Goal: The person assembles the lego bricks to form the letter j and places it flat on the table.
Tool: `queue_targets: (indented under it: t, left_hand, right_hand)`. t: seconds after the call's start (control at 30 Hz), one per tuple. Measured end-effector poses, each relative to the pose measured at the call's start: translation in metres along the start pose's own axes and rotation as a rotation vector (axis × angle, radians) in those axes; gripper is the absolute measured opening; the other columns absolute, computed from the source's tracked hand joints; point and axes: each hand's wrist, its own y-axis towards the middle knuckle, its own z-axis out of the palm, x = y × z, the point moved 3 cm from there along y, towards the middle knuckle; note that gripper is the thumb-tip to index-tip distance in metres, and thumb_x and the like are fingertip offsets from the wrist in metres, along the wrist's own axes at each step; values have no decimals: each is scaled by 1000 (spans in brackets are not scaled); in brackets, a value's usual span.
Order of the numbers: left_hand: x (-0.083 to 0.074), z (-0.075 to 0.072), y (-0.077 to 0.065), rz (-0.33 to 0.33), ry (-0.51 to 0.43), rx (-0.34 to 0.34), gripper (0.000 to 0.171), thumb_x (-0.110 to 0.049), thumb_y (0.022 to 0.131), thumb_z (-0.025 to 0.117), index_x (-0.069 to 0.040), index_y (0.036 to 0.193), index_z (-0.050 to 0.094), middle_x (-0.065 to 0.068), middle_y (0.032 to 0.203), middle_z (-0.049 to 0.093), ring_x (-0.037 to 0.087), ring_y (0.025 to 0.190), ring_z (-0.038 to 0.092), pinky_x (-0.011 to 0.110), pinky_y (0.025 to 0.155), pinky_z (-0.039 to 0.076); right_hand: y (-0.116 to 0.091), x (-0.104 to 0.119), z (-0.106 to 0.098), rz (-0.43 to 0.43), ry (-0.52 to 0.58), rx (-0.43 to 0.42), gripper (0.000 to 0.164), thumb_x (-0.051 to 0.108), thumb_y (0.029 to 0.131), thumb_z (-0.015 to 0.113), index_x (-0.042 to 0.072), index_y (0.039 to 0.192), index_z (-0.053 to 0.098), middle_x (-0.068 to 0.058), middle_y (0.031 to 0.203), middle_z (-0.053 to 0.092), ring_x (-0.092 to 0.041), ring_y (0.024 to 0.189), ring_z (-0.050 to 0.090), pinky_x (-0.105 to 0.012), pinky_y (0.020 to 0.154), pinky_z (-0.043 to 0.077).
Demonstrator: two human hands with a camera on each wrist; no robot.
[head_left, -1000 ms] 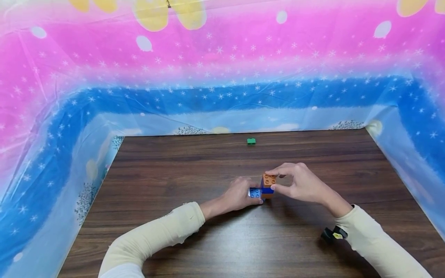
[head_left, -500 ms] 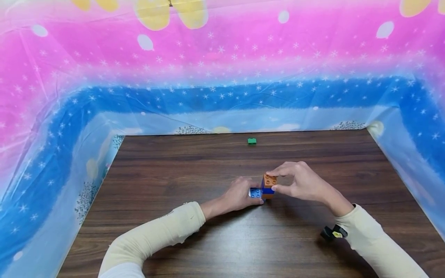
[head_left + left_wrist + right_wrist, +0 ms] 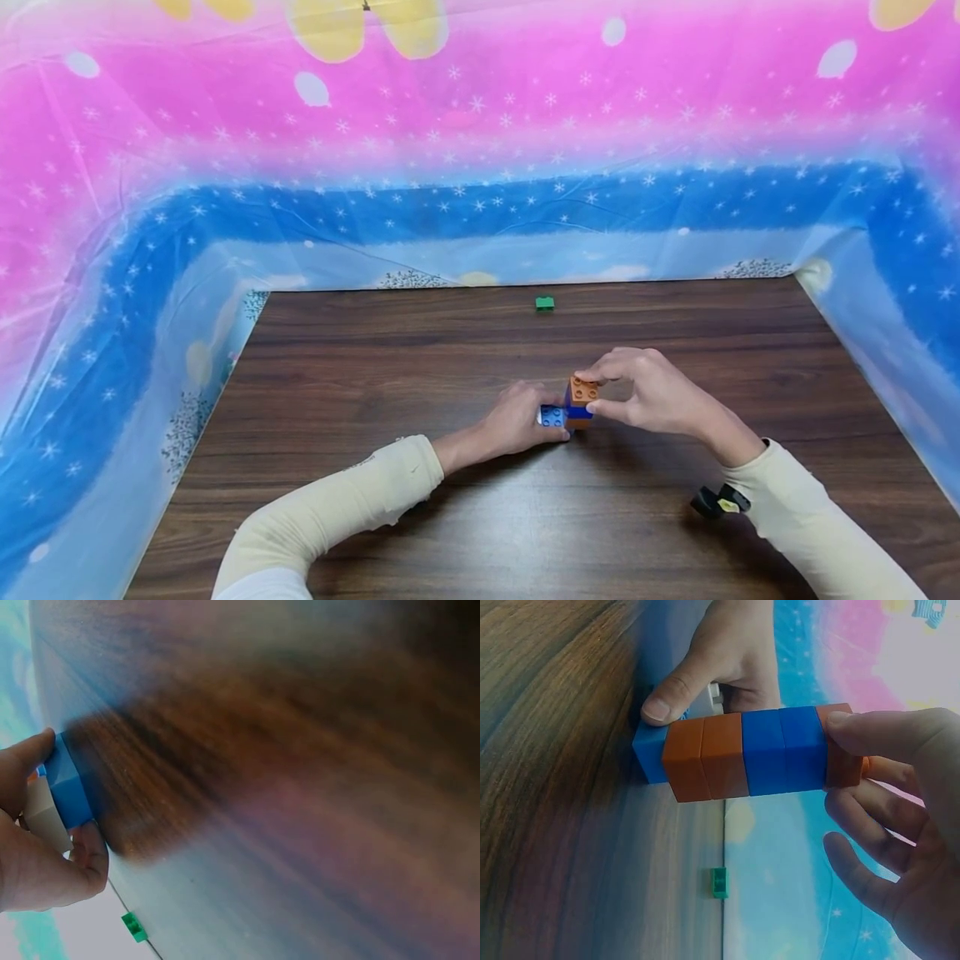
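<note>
Between my hands stands a tower of toy building bricks [image 3: 765,753]: two orange at the bottom, two dark blue above, one orange on top. It rises from the right end of a lighter blue brick [image 3: 71,793] low at the table. My left hand [image 3: 513,419] grips that blue brick from the left, thumb on the near side, fingers on the far side. A white brick [image 3: 45,814] sits partly hidden within the left hand's grasp. My right hand [image 3: 652,393] pinches the top orange brick [image 3: 583,388] between thumb and index finger, the other fingers held away from the tower.
A small green brick [image 3: 544,304] lies near the far edge of the dark wooden table [image 3: 375,350]. A pink and blue patterned cloth [image 3: 480,208] hangs around the back and sides. A black wrist camera [image 3: 720,502] sticks out from the right sleeve.
</note>
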Motion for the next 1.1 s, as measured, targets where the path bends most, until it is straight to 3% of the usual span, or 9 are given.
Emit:
queue_targets:
  t: [0.4,1.1]
  left_hand:
    - [-3,-2,0,-4,-4,10,43,-38,86,83,-14,121,75,-3,98,73,4,75,54,29,79,42]
    - [-3,-2,0,-3,-4,6,42,-38,86,83,-14,120,76,-3,98,73,4,74,53,28,76,41]
  right_hand:
    - [-1,-1,0,50,15,20,38,24,83,87,15,118,77,8,103,71,-9,94,64,-41,74,57]
    - [-2,-1,5,42,1,-13,39,18,81,87,12,118,76,2,103,71,-16,90,65,-41,71,56]
